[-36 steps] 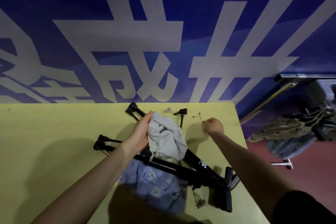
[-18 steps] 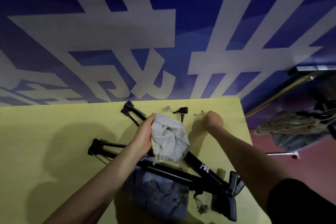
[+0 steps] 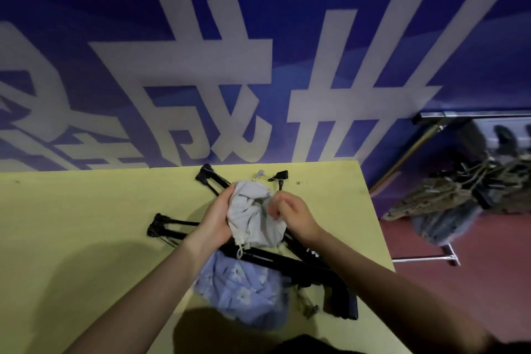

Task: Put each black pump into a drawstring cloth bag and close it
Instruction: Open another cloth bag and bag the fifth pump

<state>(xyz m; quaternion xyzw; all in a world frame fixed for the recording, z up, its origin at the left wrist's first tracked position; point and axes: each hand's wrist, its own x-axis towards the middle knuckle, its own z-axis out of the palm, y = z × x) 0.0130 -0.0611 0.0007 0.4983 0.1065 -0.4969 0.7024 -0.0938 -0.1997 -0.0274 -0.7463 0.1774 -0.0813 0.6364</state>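
Observation:
A grey drawstring cloth bag point(image 3: 253, 217) sits bunched above the crossed black pumps on the yellow table point(image 3: 71, 224). My left hand point(image 3: 217, 217) grips the bag's left side. My right hand point(image 3: 291, 214) is at the bag's right edge with fingers curled, pinching the cloth or its cord. One black pump point(image 3: 287, 260) runs from the left foot point(image 3: 156, 224) toward the lower right; a second pump point(image 3: 209, 180) crosses it from the far side. A blue flowered cloth bag point(image 3: 244, 290) lies under the pumps, near me.
Small pump fittings point(image 3: 280, 175) and a metal pin point(image 3: 301, 182) lie by the table's far edge. A blue banner wall stands right behind the table. On the red floor to the right lies a heap of bags and pumps point(image 3: 459, 198).
My right hand has come back from the far right of the table to the grey bag's right edge. My left hand has kept its grip on the bag.

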